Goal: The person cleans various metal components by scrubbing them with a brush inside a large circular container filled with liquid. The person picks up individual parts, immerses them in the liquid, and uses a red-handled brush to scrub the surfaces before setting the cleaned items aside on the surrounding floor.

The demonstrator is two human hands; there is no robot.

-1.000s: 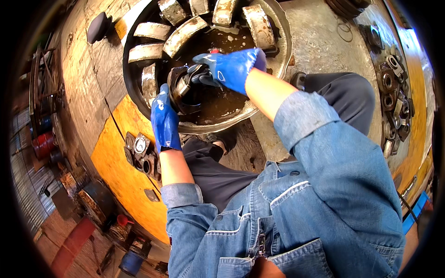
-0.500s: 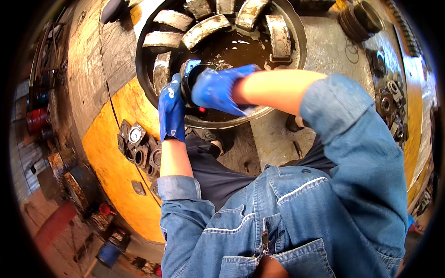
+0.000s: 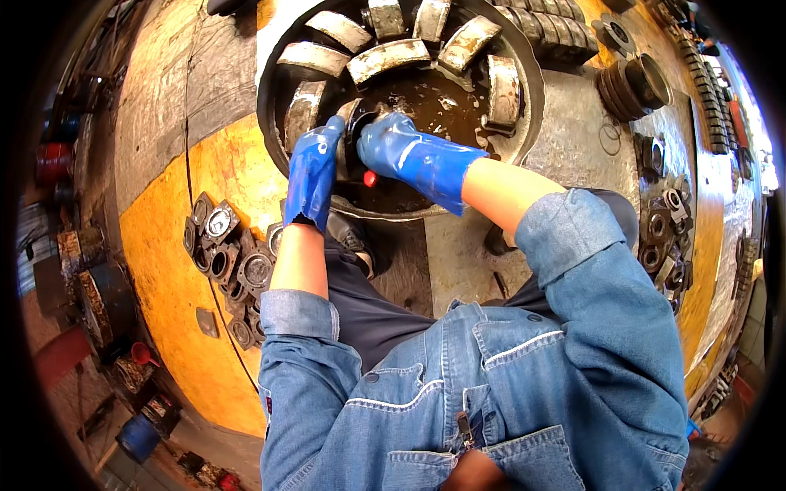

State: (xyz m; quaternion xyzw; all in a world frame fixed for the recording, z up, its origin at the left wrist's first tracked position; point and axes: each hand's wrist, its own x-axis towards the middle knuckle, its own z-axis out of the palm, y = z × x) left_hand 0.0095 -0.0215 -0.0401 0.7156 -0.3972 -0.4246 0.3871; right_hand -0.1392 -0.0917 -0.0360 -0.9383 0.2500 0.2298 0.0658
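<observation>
Both my hands wear blue gloves and work over a round dark basin holding brown liquid. My left hand is closed on the left side of a curved metal block, which stands tilted at the basin's near left. Against the block's inner, dark side, my right hand is closed in a fist. A small red end shows just below that fist; the rest of what it grips is hidden. Several similar blocks, such as a pale worn one, lie around the basin's left and far sides.
Greasy ring-shaped metal parts lie heaped on the yellow floor at left. Stacked dark rings stand at the far right, near rows of curved blocks. More small metal parts lie at right. My shoe is beside the basin.
The view has shifted, showing more of the far right. My right hand has turned its wrist and stays by the block's inner side. The left hand keeps its hold on the block.
</observation>
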